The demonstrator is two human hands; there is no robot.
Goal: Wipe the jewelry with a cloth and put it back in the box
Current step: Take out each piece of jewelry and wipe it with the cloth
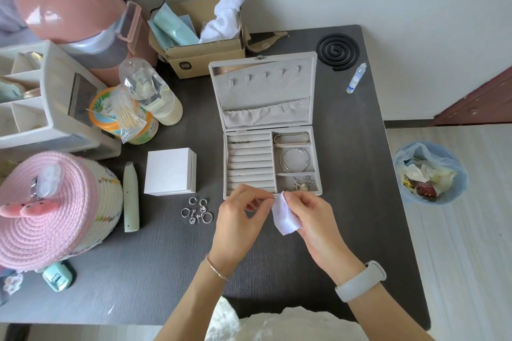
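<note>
**Wiping a small jewelry piece above the open box**

The item being wiped is almost wholly hidden: only a thin metallic sliver [270,196] shows between the fingertips of the two hands, too small to identify. The left hand [238,223] pinches one end of it; the right hand [310,216] pinches it through a small white cloth [284,216], soft and crumpled, with a pinked lower edge. Both hands hover just in front of the jewelry box [266,130], a grey velvety case lying open on the dark wood-grain tabletop [166,271]. Its base holds padded ring rolls [249,163] on the left and three compartments on the right: a slim bracelet [291,138] at the back, round silver bangles [295,160] in the middle, a tangled chain [302,183] at the front, partly behind the cloth. A cluster of silver rings and earrings [197,210] lies on the tabletop left of the hands, near a white square box [170,171].
</note>
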